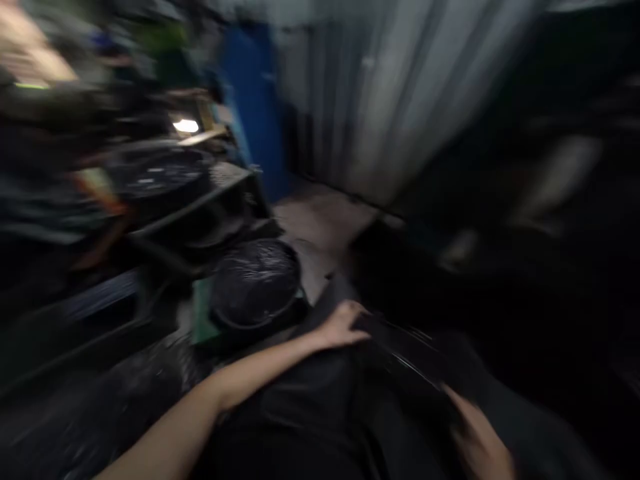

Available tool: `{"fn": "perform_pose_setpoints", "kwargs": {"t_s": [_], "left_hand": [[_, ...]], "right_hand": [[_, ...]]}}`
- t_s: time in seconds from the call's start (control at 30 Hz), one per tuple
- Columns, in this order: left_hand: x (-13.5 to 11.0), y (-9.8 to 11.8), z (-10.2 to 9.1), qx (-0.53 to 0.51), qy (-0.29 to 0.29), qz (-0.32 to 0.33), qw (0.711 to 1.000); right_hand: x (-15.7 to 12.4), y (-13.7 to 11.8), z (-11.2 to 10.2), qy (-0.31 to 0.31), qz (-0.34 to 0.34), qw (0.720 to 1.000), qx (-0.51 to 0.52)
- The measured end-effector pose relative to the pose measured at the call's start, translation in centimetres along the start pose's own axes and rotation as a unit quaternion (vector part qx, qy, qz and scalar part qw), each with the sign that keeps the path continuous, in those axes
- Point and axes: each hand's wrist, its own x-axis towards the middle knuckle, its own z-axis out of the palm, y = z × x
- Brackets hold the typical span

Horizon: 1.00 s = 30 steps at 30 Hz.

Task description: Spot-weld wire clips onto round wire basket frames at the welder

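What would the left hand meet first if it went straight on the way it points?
The left hand would probably meet the shiny-streaked black material just ahead, between it and the right hand. Blur and darkness leave the depth unclear, so this is a best guess.

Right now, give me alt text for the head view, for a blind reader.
Left hand and right hand are at dark material, the view dim and blurred. A round black object sits beyond the left hand; a blue panel stands farther back.
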Motion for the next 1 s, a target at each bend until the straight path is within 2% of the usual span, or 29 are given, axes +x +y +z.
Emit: {"fn": "perform_pose_setpoints", "kwargs": {"t_s": [0.07, 0.1, 0.17, 0.23, 0.33, 0.5, 0.57, 0.6, 0.73, 0.8, 0.83, 0.9, 1.0], "left_hand": [[0.6, -0.6, -0.5, 0.028, 0.043, 0.047, 0.998], [1.8, -0.5, -0.6, 0.050, 0.030, 0.088, 0.994], [4.6, 0.5, -0.3, 0.095, -0.050, 0.166, 0.980], [6.4, 1.9, 0.6, 0.123, -0.130, 0.209, 0.961], [6.6, 2.9, 1.6, 0.132, -0.177, 0.207, 0.953], [6.0, 2.2, 1.8, 0.069, -0.132, 0.139, 0.979], [6.9, 3.5, 0.9, 0.032, -0.118, 0.151, 0.981], [7.6, 4.8, 0.2, 0.020, -0.109, 0.167, 0.980], [10.8, 12.5, -4.1, 0.038, -0.083, 0.240, 0.966], [11.5, 15.2, -5.5, 0.042, -0.096, 0.237, 0.966], [11.7, 15.6, -5.6, 0.040, -0.114, 0.221, 0.968], [12.1, 14.4, -4.5, 0.031, -0.174, 0.159, 0.971], [13.7, 9.9, -0.7, -0.006, -0.299, 0.046, 0.953]], "right_hand": [[-1.6, 0.1, 0.2, -0.004, 0.031, 0.999, -0.042], [-1.7, 0.5, 0.3, -0.010, 0.038, 0.997, -0.066], [-1.3, 1.8, 0.5, -0.020, 0.050, 0.993, -0.109], [-1.1, 2.9, 0.6, -0.013, 0.060, 0.990, -0.130], [-1.5, 3.3, 1.0, 0.011, 0.058, 0.989, -0.137], [-1.4, 2.9, 0.9, 0.029, 0.051, 0.992, -0.112], [-0.9, 2.2, -0.4, 0.046, 0.062, 0.993, -0.090], [-0.5, 1.7, -1.6, 0.064, 0.066, 0.993, -0.074], [0.9, -1.8, -8.5, 0.150, 0.046, 0.987, 0.030], [0.8, -3.7, -10.8, 0.145, 0.061, 0.982, 0.100], [0.5, -4.2, -11.1, 0.125, 0.084, 0.980, 0.133], [-0.2, -4.1, -9.9, 0.069, 0.144, 0.970, 0.184], [-0.3, -1.2, -6.9, 0.001, 0.189, 0.956, 0.223]]}}
